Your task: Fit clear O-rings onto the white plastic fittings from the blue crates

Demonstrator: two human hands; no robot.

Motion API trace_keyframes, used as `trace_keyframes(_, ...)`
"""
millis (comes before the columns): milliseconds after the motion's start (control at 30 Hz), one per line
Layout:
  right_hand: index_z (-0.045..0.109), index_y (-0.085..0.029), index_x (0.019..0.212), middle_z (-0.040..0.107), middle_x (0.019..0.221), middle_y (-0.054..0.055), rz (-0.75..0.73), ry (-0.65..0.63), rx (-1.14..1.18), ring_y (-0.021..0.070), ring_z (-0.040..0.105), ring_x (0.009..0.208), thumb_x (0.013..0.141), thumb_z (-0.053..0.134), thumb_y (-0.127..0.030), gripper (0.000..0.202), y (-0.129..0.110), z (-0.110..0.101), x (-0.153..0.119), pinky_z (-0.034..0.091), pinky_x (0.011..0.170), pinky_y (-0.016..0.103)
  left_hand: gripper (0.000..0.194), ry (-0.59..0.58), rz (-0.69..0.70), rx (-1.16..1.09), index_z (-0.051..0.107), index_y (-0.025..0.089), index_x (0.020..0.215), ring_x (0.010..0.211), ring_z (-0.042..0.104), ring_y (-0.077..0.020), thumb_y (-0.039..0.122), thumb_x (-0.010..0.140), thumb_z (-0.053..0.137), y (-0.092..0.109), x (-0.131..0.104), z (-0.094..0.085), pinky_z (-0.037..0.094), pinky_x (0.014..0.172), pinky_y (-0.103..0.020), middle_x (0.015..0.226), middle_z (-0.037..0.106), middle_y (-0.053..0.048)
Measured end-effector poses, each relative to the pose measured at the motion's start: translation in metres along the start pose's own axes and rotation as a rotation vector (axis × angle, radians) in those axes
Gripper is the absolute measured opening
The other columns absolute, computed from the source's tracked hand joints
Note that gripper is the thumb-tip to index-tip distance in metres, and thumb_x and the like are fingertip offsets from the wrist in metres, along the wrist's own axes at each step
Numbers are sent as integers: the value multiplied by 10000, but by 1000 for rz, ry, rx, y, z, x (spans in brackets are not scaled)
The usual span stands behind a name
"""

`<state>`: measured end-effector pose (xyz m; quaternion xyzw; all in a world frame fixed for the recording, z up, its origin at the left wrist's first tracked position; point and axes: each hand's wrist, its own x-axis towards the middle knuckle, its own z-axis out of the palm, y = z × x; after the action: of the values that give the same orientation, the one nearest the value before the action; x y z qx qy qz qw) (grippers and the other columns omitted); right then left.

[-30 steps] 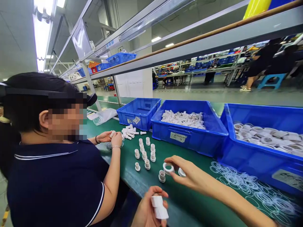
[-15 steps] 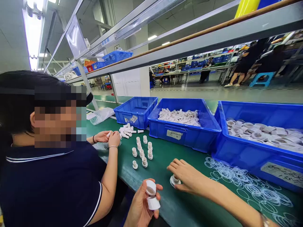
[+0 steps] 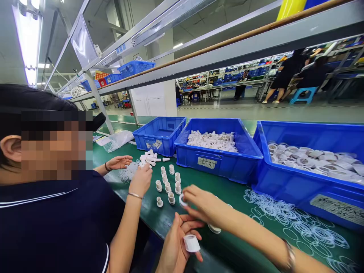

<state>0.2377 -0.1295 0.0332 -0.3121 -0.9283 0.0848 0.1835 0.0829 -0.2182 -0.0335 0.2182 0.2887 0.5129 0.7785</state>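
My left hand (image 3: 170,246) is low at the table's near edge and holds a short white threaded fitting (image 3: 191,243) between thumb and fingers. My right hand (image 3: 202,204) reaches in from the right and pinches a small white piece (image 3: 182,200) on the green mat (image 3: 227,189), right beside the rows of upright white fittings (image 3: 167,184). A white ring nut (image 3: 214,228) lies on the mat under my right wrist. My fingers hide most of the small white piece.
A co-worker in a dark polo sits at my left, one hand (image 3: 141,179) near a pile of fittings (image 3: 149,157), the other hand (image 3: 119,162) by it. Three blue bins (image 3: 218,167) line the back. White O-rings (image 3: 287,218) are scattered on the right.
My right hand has left the ring nut and moved left to the standing fittings. My left hand has turned its fitting. The co-worker's hands have parted, one reaching toward the pile.
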Motion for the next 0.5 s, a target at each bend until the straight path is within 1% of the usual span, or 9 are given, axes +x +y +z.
trace_keyframes(67,542,-197,1167,628,1138,110,86,-9,-2,235,601,1022,958,548,-195,208,19,-3,23,527,855,361,436,4,4,-4,696,226,998,920,659,-268,629,899,562,5,-2,-8,535,528,-290,1042,718,-111)
trace_keyframes(133,495,-179,1260,630,1187,128,122,-44,-18,239,606,1071,931,594,-183,343,33,3,45,511,901,365,405,7,7,-19,695,235,982,911,660,-274,610,901,566,6,-5,-16,536,521,-306,1016,724,-104)
trace_keyframes(200,531,-170,1225,657,1165,123,143,-132,-47,247,633,1052,887,663,-172,363,42,17,61,510,872,341,388,13,7,-39,694,241,969,887,666,-280,604,889,586,4,-8,-22,534,517,-319,963,725,-101)
trace_keyframes(267,597,-159,1104,690,1074,113,166,-230,-95,262,669,964,834,716,-134,297,46,29,68,512,785,321,380,31,-1,-55,690,246,968,878,672,-286,603,882,592,1,-9,-25,534,531,-333,933,725,-101)
trace_keyframes(333,629,-145,1030,703,1005,117,192,-305,-147,277,686,885,790,749,-99,272,47,33,63,504,716,316,371,61,-11,-71,685,244,982,912,673,-295,589,893,582,0,-10,-24,549,588,-363,953,726,-106)
trace_keyframes(367,638,-138,1012,706,979,123,205,-332,-171,288,688,864,771,770,-94,278,46,30,57,502,698,321,363,80,-12,-81,683,241,991,945,670,-300,576,901,575,1,-10,-22,560,638,-389,979,726,-108)
trace_keyframes(433,652,-132,976,702,941,131,219,-358,-211,314,681,871,743,819,-119,287,40,15,41,508,704,343,347,114,-4,-104,685,235,1016,1024,654,-310,545,917,566,3,-11,-15,569,762,-451,1040,722,-111)
trace_keyframes(467,655,-131,971,697,942,136,222,-355,-227,326,672,897,753,831,-149,280,36,4,31,513,726,360,336,128,4,-116,688,233,1026,1058,644,-312,529,921,567,5,-10,-11,562,822,-478,1064,720,-112)
trace_keyframes(500,654,-133,986,689,965,139,224,-342,-240,329,659,934,793,819,-187,259,29,-7,21,515,756,376,325,137,12,-129,691,232,1030,1084,635,-313,514,922,571,6,-10,-6,551,872,-499,1080,717,-111)
